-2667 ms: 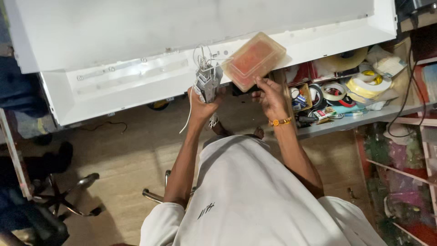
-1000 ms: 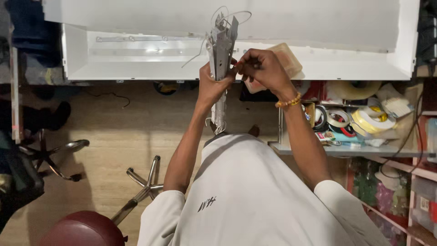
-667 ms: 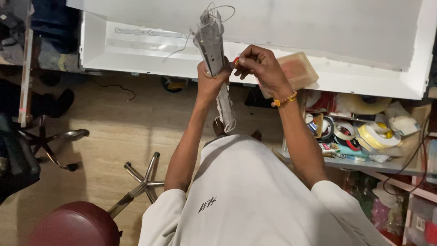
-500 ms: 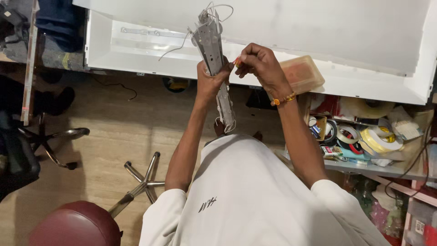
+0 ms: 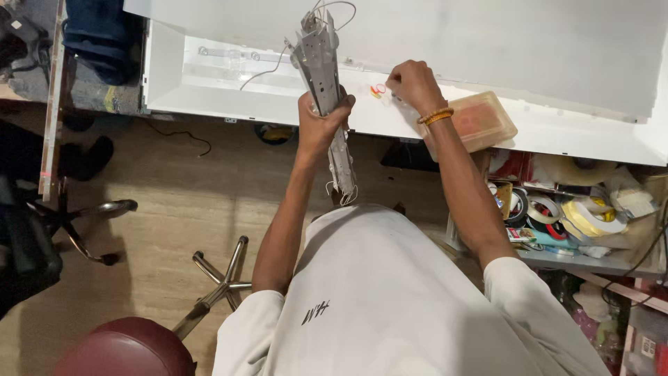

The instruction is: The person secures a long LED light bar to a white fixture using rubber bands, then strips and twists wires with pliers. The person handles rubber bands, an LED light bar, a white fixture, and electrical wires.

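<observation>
White tray [image 5: 209,104] lies open left of the metal strip [image 5: 327,83]; plastic box [image 5: 473,125] crowds the right.

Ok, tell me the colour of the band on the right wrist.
Orange-yellow; the wrist band sits just behind the right hand, clearest in the head view.

white bench [image 5: 557,132], lidded plastic box [image 5: 473,122], small red and yellow bits [image 5: 377,90]

One long metal strip with loose wires [image 5: 327,83] and one clear plastic box [image 5: 473,124] lie by the white panel [image 5: 487,42]. Right of that panel, several tape rolls [image 5: 570,212] crowd one shelf, too jumbled to count. Below the panel's left end stands one maroon stool [image 5: 129,348].
</observation>
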